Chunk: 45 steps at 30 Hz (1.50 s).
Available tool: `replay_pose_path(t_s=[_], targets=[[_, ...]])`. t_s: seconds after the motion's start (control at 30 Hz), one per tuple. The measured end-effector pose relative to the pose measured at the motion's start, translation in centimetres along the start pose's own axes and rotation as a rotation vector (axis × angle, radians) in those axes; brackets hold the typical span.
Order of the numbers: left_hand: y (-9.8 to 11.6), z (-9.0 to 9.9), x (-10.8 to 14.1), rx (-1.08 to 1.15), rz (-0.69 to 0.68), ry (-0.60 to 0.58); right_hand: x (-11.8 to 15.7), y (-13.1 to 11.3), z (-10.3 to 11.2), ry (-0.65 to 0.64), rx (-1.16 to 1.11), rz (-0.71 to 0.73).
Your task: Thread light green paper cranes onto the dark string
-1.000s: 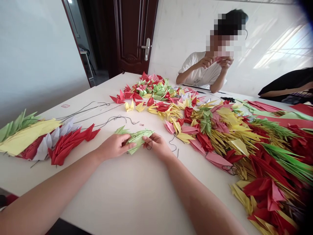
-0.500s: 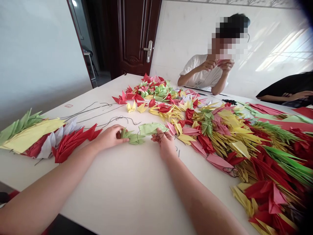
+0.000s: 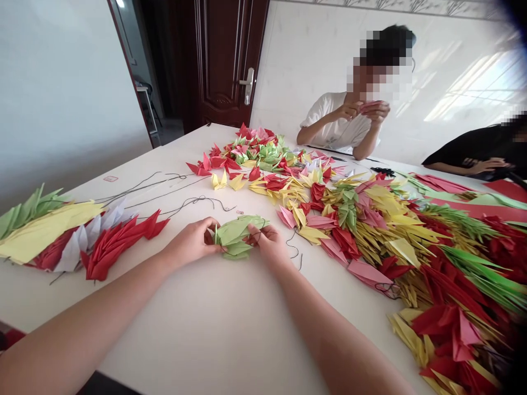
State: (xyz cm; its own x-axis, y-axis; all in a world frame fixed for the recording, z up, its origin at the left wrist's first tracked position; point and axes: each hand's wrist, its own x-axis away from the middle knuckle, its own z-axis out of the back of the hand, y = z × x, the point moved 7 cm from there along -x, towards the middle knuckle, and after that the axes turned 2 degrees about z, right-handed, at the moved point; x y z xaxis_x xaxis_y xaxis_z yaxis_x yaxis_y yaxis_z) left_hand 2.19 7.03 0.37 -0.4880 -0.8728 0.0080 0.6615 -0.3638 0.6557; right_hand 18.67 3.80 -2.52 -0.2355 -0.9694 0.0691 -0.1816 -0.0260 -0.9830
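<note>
Green folded paper cranes [image 3: 236,237], bunched together, sit between your two hands just above the white desk [image 3: 214,329]. Your left hand [image 3: 192,240] pinches the bunch's left end with curled fingers, and your right hand [image 3: 267,242] closes on its right end, a dark thread [image 3: 293,248] trailing from it across the desk. To your left lies a strung row of red, white, yellow and green cranes [image 3: 74,236]. To your right spreads a big heap of loose coloured cranes [image 3: 391,230]. Farther off, a person in a white shirt [image 3: 337,123] holds something small in both raised hands. Behind stands a dark wooden door [image 3: 226,60].
</note>
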Motion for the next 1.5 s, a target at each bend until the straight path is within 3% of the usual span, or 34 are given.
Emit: replay_pose_path(t_s=[0.37,0.53,0.73,0.93,1.13,1.2,1.33,1.5], targets=[[0.3,0.2,0.0,-0.017,-0.038,0.002,-0.1,0.1,-0.1,-0.016,0.057,-0.003],[-0.1,0.6,-0.2,-0.037,-0.037,0.035,-0.3,-0.3,1.1,0.121,-0.050,0.051],[-0.3,0.6,-0.2,-0.043,-0.029,0.026,-0.9,-0.6,3.0,0.260,-0.375,0.105],[-0.8,0.6,-0.4,0.010,0.014,0.032,-1.4,-0.5,2.6,0.093,-0.440,0.054],[-1.2,1.0,-0.5,0.005,0.086,0.063,-0.4,-0.1,-0.4,-0.225,-0.363,-0.019],[-1.1,1.0,-0.5,0.012,0.073,0.047,0.2,-0.1,-1.1,-0.269,-0.286,-0.037],[-0.6,0.9,-0.5,0.010,-0.035,0.022,0.6,-0.3,-1.4,-0.192,-0.166,-0.040],[-0.5,0.9,-0.6,-0.032,-0.052,0.007,0.1,-0.4,-0.3,-0.032,-0.211,-0.023]])
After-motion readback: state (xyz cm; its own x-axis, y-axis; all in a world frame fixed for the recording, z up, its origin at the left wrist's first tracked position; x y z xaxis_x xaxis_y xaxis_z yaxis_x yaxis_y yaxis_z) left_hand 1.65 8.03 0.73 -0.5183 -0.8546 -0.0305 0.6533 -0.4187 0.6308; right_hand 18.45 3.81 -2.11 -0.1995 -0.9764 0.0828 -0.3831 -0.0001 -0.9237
